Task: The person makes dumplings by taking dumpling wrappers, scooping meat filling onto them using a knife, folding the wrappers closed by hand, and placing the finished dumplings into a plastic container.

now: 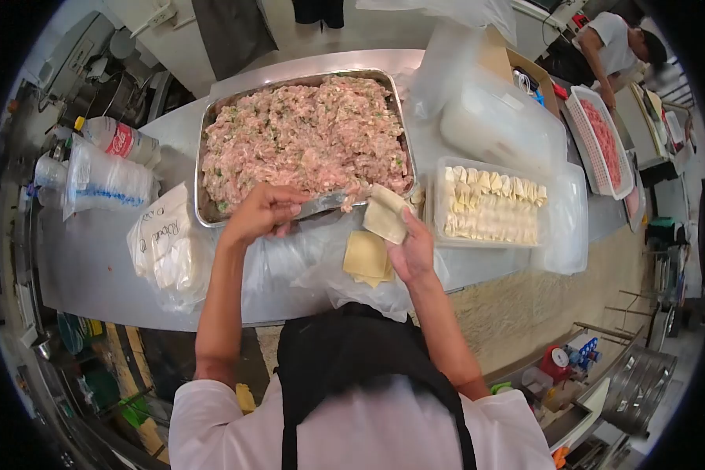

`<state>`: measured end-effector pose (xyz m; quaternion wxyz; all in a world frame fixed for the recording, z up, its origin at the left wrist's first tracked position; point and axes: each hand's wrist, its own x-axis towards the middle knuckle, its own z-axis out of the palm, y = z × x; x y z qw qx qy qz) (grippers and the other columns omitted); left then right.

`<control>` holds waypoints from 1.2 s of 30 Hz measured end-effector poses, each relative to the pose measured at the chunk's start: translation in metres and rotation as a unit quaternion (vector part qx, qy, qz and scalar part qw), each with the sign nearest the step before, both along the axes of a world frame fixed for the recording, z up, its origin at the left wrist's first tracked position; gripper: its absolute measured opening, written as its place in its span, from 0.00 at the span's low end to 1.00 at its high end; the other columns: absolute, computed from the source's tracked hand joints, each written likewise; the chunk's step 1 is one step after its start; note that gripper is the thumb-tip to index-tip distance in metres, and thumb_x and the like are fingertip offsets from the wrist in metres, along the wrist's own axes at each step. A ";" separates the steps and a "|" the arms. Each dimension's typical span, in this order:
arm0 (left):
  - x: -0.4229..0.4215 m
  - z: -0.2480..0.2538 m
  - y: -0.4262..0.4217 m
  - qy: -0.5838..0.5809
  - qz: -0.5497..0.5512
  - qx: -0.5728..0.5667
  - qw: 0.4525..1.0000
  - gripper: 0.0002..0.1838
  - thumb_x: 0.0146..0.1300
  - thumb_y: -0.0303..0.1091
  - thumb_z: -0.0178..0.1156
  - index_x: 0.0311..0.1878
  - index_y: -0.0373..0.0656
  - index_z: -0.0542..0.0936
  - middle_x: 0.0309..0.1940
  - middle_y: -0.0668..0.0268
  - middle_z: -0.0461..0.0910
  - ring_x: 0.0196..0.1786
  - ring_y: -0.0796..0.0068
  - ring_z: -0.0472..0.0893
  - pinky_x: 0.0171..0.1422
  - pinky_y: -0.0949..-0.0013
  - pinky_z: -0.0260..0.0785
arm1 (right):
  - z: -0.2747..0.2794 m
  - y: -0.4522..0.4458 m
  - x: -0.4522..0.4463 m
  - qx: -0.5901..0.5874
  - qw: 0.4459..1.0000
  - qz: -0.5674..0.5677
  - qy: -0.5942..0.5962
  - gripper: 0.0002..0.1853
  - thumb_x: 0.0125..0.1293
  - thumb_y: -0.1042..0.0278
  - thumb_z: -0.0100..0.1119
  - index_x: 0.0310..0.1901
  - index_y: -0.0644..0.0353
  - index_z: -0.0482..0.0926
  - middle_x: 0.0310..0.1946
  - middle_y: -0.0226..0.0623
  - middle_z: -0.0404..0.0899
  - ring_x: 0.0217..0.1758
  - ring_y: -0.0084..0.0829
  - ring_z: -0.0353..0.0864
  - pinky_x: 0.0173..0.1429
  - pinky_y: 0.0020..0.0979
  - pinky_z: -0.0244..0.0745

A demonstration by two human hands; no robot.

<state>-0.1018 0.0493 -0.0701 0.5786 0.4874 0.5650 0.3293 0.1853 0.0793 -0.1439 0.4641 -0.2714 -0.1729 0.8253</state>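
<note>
My left hand (266, 214) is closed around a flat metal spatula or knife blade (319, 204); its handle is hidden in my fingers. The blade points right, at the near rim of a metal tray (202, 168) full of minced meat with green bits (305, 137). A little meat (347, 206) shows near the blade's tip. My right hand (412, 249) holds a pale square dough wrapper (385, 215), thumb on its edge. More yellowish wrappers (368, 257) lie stacked on plastic just below. Right of that hand, a clear plastic container (489, 241) holds rows of folded dumplings (497, 205).
A plastic lid (503, 121) and bags stand behind the container. At left are a Coca-Cola bottle (117, 141), a bag of clear cups (110, 180) and a marked plastic bag (172, 247). Far right, another person (607, 47) leans by a white basket of meat (597, 141).
</note>
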 end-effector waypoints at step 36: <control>0.073 0.043 -0.059 0.293 -0.053 0.202 0.933 0.17 0.57 0.16 0.64 0.49 0.41 0.88 0.30 0.60 0.79 0.32 0.66 0.80 0.37 0.66 0.71 | 0.017 -0.002 -0.015 0.412 0.781 -0.008 -0.470 0.24 0.53 0.82 0.59 0.55 0.63 0.79 0.48 0.42 0.84 0.53 0.40 0.85 0.59 0.36 0.78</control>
